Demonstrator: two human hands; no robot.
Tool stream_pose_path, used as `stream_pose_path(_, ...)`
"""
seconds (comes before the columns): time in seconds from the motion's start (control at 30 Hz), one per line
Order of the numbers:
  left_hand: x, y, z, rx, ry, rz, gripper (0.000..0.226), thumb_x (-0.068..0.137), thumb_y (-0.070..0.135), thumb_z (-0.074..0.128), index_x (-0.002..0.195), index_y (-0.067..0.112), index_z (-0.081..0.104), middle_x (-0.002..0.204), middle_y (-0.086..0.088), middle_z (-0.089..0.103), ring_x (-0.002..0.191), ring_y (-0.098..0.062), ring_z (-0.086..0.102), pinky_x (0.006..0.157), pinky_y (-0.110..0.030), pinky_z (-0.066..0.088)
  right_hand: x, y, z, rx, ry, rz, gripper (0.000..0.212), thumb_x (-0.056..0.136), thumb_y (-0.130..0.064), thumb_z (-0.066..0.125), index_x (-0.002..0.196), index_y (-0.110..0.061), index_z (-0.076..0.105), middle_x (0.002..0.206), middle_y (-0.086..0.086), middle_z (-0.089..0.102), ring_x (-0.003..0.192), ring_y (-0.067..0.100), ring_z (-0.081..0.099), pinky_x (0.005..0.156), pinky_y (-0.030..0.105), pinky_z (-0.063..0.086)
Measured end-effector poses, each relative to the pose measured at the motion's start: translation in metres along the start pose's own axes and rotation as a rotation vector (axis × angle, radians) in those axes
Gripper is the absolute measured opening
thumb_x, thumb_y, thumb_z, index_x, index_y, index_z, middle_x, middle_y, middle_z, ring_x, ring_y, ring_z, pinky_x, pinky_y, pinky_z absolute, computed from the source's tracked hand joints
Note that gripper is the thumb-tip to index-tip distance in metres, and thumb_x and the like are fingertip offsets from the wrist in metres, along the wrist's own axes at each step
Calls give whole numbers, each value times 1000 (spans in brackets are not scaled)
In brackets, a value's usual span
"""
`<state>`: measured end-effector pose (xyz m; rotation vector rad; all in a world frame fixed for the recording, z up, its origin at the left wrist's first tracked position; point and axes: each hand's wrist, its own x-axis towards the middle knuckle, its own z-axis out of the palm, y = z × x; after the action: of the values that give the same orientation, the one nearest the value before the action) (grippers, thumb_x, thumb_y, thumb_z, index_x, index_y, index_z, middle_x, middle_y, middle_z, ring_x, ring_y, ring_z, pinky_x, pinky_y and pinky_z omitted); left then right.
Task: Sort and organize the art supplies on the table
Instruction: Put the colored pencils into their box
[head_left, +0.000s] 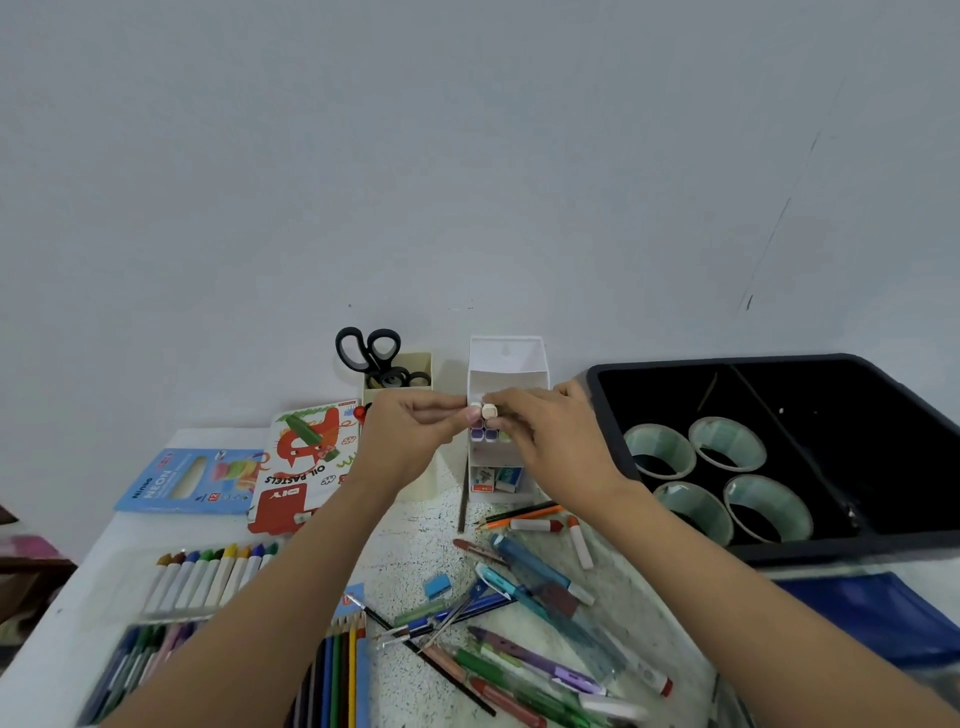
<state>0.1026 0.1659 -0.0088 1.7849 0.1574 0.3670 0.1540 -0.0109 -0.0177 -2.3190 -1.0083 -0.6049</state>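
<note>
- Far left of the bench (410, 551): the blue neon box (187, 480), the oil pastels box (306, 462) and a row of crayons (213, 571) lie flat. They look dealt with to me.
- Behind those, scissors (370, 353) stand handles-up in a beige cup (421, 364).
- Left hand (410, 431): the grip is closed down to a fingertip pinch on the white end of one of the markers (489, 410).
- The markers are held right at the middle tier of the white organizer (506, 358), just above the purple-capped ones (483, 434) already slotted in. My guess is they're light, stiff plastic and a bit slick, so I'd take hold of the barrel just behind the cap (a cap could pop off if you pull on it alone).
- Right hand (545, 431): same deal, thumb and fingers pinching the other white end, touching the left hand's fingertips.
- In front, a loose pile of pens (519, 623) waits for sorting.
- Far right, a black bin (597, 395) holds four tape rolls (727, 444).
</note>
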Motion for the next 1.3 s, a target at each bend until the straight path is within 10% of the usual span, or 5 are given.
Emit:
stream_pose_path(0.7,-7,-8,11,-87,91,-52,18,80,16,81,97,15,77,83,3,78,82,-11,75,70,-26,62,4,-9,3,-193,-135,37,17,100,-26,46,94,-21,62,91,-5,68,90,21,60,72,36,27)
stream_pose_path(1.3,-29,-23,29,8,213,55,19,92,29,70,110,24,75,96,7,76,90,-8,72,77,-29,58,-16,-18,-4,75,-210,158,49,103,-28,46,151,-25,36,154,-7,40,143,11,29,105,47,36)
